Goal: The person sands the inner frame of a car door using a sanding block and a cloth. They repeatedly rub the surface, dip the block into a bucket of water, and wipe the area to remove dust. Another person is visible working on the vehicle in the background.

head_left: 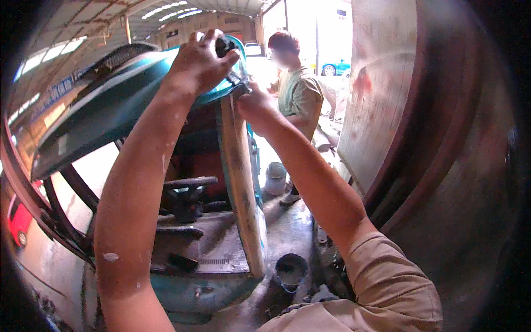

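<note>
I take the place on my feed for a vehicle repair or body workshop: a teal vehicle cab (110, 102) stands with a scuffed, worn-looking pillar (238, 166) and its steering wheel (191, 181) in plain view. Overhead I see a high, shed-like roof (97, 25) with bright skylights (65, 50). A dark bucket (300, 264) and a paler bucket (275, 185) sit on the marked grey floor (285, 235), and I make out a red car (20, 218) and a blue car (336, 68) farther off.
</note>
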{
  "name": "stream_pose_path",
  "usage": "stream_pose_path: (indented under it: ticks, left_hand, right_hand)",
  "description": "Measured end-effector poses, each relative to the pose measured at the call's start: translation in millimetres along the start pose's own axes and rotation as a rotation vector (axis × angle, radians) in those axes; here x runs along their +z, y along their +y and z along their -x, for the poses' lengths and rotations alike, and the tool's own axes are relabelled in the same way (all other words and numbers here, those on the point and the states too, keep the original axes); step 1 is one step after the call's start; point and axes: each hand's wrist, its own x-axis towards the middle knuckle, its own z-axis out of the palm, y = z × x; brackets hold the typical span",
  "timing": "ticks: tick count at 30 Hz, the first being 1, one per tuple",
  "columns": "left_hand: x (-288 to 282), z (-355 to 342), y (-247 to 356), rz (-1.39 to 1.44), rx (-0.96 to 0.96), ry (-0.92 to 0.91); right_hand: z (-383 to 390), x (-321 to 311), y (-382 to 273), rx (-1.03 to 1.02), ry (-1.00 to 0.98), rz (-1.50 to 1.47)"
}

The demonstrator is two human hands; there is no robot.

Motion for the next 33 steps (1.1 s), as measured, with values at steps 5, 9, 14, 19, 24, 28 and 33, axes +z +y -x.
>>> stream_pose_path:
  ticks: [5, 9, 14, 19, 24, 28, 33]
  left_hand:
    - [-13.6, -0.3, -6.6, 0.057, 0.084, 0.013]
    - [-8.4, -1.5, -1.3, 0.120, 0.081, -0.020]
    - [-18.3, 5.3, -17.0, 0.122, 0.102, -0.033]
    - [-12.8, 1.8, -4.7, 0.151, 0.100, -0.058]
    - [-16.7, -1.4, -8.5, 0.169, 0.111, -0.077]
    - [-17.3, -4.8, -15.5, 0.179, 0.113, -0.129]
    - [-21.1, -1.9, -20.5, 0.227, 0.093, -0.155]
  right_hand:
    - [34.0, 14.3, -5.9, -0.238, 0.119, 0.155]
    - [-27.6, 16.6, 23.4, -0.101, 0.073, -0.002]
    - [10.3, 41.0, 22.1, -0.373, 0.186, 0.079]
    - [-11.3, -0.5, 5.3, -0.043, -0.086, -0.038]
    - [-20.8, 10.0, 16.0, -0.043, -0.097, -0.048]
    - [-27.2, 15.6, 25.3, -0.115, -0.097, 0.006]
    - [-21.5, 26.7, 20.8, -0.120, -0.075, -0.133]
